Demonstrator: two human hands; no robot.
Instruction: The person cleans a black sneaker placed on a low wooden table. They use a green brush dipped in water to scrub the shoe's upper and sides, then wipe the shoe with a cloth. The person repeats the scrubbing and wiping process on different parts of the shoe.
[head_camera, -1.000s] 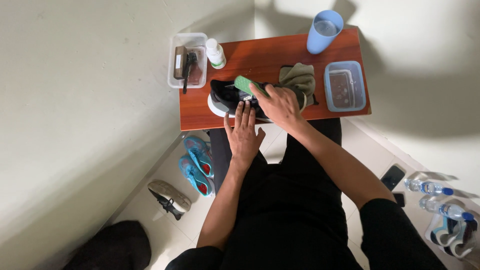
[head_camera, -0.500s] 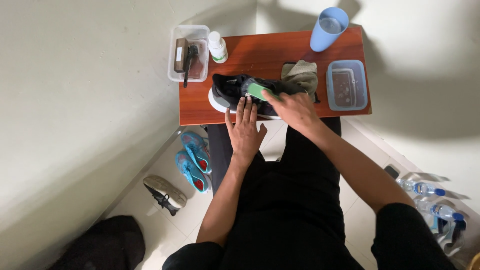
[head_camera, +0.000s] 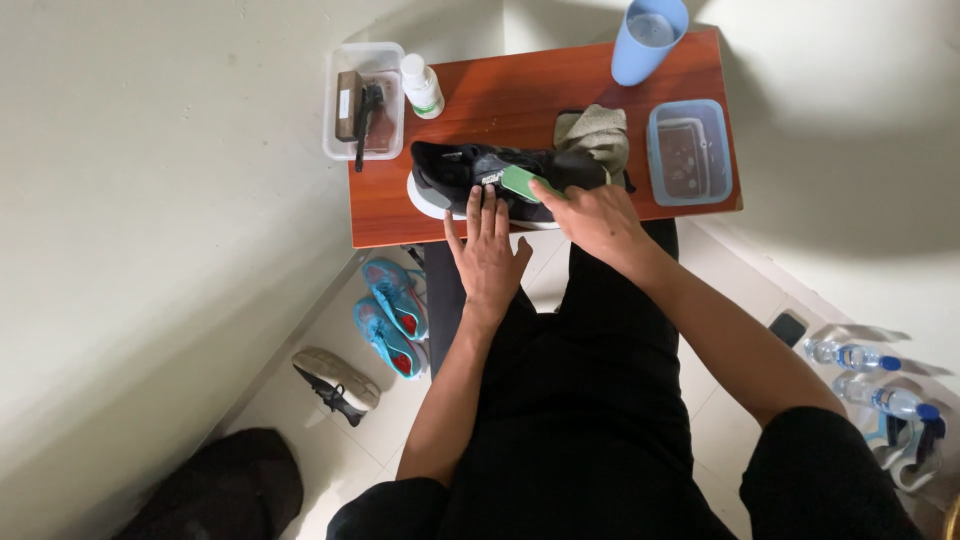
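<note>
Sneaker (head_camera: 470, 180), black with a white sole, lies on its side near the front edge of a small reddish-brown table (head_camera: 540, 85), toe pointing left. The left hand (head_camera: 488, 255) is flat and spread, grasping nothing, its fingertips (head_camera: 490, 198) pressing the sneaker's sole at the near edge of the table. The right hand (head_camera: 597, 218) is curled around a small green brush (head_camera: 522, 183), which it holds against the upper side of the sneaker, just right of the left hand's fingertips.

Behind the sneaker's heel lies a crumpled greyish cloth (head_camera: 597, 132), touching the shoe. On the far left corner of the table stands a clear plastic tray (head_camera: 365, 98) holding a dark-handled brush (head_camera: 363, 118), and just right of it stands a small white bottle (head_camera: 421, 87). A light blue cup (head_camera: 648, 38) stands at the far edge, right of centre. At the right end sits a blue plastic container (head_camera: 689, 152) with murky liquid in it.

On the tiled floor, left of the person's legs, lie 2 turquoise shoes (head_camera: 390, 315) with red inside, and nearer still a grey and black shoe (head_camera: 335, 382). A dark bag (head_camera: 225, 490) sits in the near left corner. To the right on the floor lie a dark phone (head_camera: 788, 328) and 2 plastic water bottles (head_camera: 865, 375).
</note>
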